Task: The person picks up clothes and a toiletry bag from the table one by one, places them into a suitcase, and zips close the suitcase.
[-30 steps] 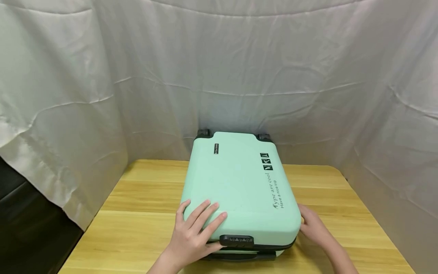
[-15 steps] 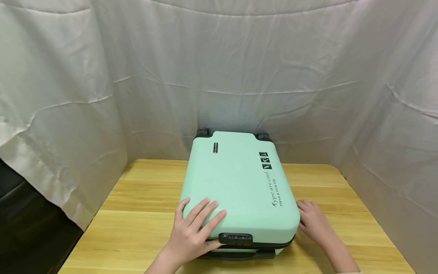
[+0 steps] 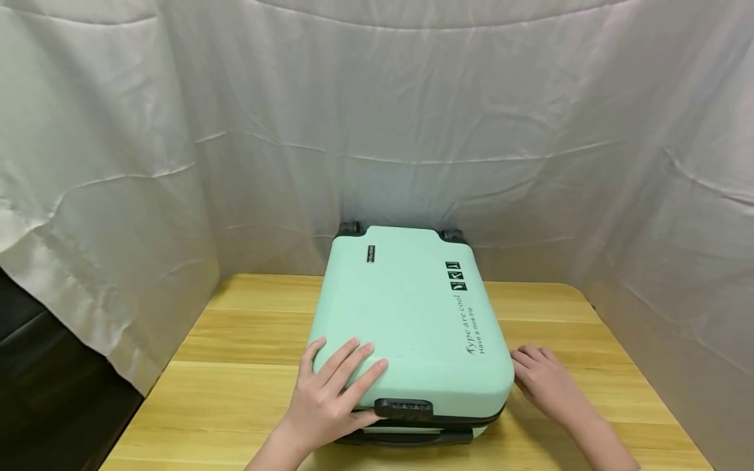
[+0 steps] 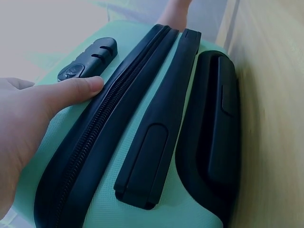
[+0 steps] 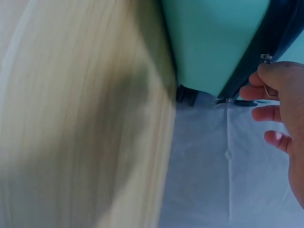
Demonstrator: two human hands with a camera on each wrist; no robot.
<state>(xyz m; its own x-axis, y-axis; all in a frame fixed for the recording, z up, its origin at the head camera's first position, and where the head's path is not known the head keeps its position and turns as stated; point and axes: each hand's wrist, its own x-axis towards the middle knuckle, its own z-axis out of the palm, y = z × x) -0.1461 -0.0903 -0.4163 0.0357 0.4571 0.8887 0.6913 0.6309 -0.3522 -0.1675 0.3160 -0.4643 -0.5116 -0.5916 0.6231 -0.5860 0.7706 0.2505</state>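
Note:
A mint-green hard-shell suitcase [image 3: 406,307] lies flat, its wheels toward the back and its carry handle [image 4: 152,142] at the near end. My left hand [image 3: 323,396] rests on the near left corner, fingers spread across the lid. Its thumb [image 4: 88,88] presses by the black combination lock [image 4: 90,59], just above the zipper [image 4: 95,121]. At the suitcase's right side, my right hand [image 3: 544,379] pinches a metal zipper pull [image 5: 270,92] between thumb and index finger. Its other fingers are loosely bent. The slider [image 5: 266,58] sits on the black zipper band.
The suitcase lies on a wood-grain table [image 3: 247,392], whose surface shows on both sides. Pale cloth [image 3: 412,118] hangs around the back and sides, close behind the wheels [image 3: 351,228]. Something black [image 3: 53,392] shows at the lower left beyond the table.
My right hand has moved slightly outward from the suitcase's side, with its fingers drawn closer together. The left hand has kept its place on the lid.

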